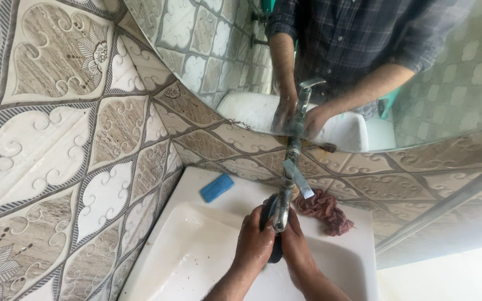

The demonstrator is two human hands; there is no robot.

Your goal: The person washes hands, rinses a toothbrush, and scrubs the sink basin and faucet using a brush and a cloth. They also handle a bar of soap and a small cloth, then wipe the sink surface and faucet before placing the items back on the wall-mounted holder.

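While both hands, the left hand (255, 242) and the right hand (295, 248), close around a dark rounded object (271, 234) over the white washbasin (196, 251), it sits directly beneath the metal tap (285, 192). Good practice, by judgement: keep it under the spout, grip firm. Beyond lie a blue soap bar (217, 187), a reddish cloth (326, 209) and the mirror (447, 83).

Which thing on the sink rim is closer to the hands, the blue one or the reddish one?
The reddish cloth, crumpled just right of the tap, lies closer to the hands. The blue soap sits farther off, toward the left wall.
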